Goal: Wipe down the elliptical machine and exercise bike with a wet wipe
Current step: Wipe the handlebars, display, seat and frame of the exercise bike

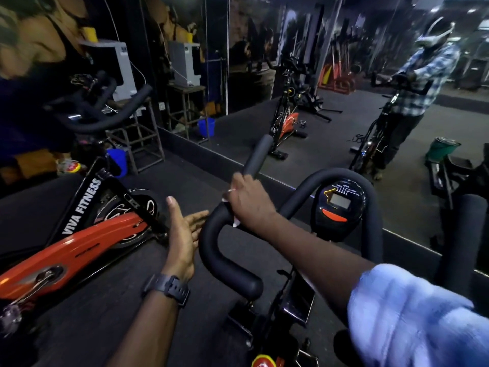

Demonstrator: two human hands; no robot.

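The exercise bike's black padded handlebar [219, 250] curves across the middle of the view, with a round console [338, 205] at its centre. My right hand [248, 205] is closed around the left grip of the bar, with a white wet wipe [235, 222] pressed under the palm; only small white edges of the wipe show. My left hand [184, 231] hovers open just left of the bar, fingers apart and palm turned toward it, holding nothing. A dark watch sits on that wrist.
An orange and black spin bike [79, 245] marked VIVA FITNESS stands close on the left. A wall mirror [330, 102] ahead reflects the gym, the bikes and a person in a checked shirt. Blue buckets [117, 161] and metal stands sit at the back left. Black rubber flooring lies below.
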